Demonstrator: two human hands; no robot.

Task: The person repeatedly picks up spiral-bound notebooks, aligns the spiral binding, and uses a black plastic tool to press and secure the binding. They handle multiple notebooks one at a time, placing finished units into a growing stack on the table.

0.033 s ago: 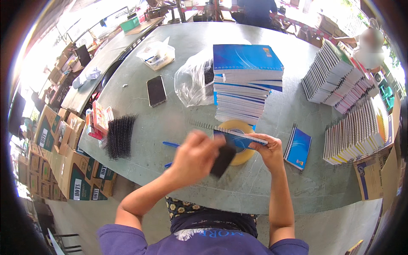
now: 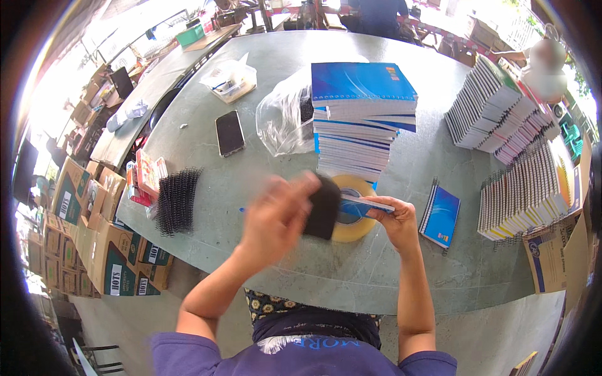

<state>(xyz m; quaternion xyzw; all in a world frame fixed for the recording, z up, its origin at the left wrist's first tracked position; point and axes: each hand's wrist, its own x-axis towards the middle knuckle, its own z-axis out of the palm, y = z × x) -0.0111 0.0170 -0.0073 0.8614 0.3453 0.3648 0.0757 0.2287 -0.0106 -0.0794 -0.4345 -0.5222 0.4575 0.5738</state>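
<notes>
My right hand (image 2: 396, 219) pinches the right end of a small blue notebook (image 2: 364, 205), held edge-on above a wide roll of clear yellowish tape (image 2: 352, 237). At the notebook's left end is my left hand (image 2: 276, 216), smeared by motion. A flat black piece (image 2: 322, 210) lies against its fingers; whether they grip or wear it I cannot tell. That piece and the hand hide the notebook's left part. Just behind stands a tall stack of blue notebooks (image 2: 364, 84). Right of my right hand, one spiral-bound blue notebook (image 2: 441, 216) lies on the table.
Spiral-bound books (image 2: 486, 106) are piled at the right, with more (image 2: 520, 194) nearer me beside an open carton (image 2: 549, 263). Black coils (image 2: 177, 202), small red boxes (image 2: 149, 174), a phone (image 2: 230, 133), a clear plastic bag (image 2: 282, 119) and a plastic tub (image 2: 232, 81) occupy the left side.
My left hand has shifted slightly left and up, and the black piece has risen with it. The wire coil seen at the notebook's left end is now hidden. My right hand stays put.
</notes>
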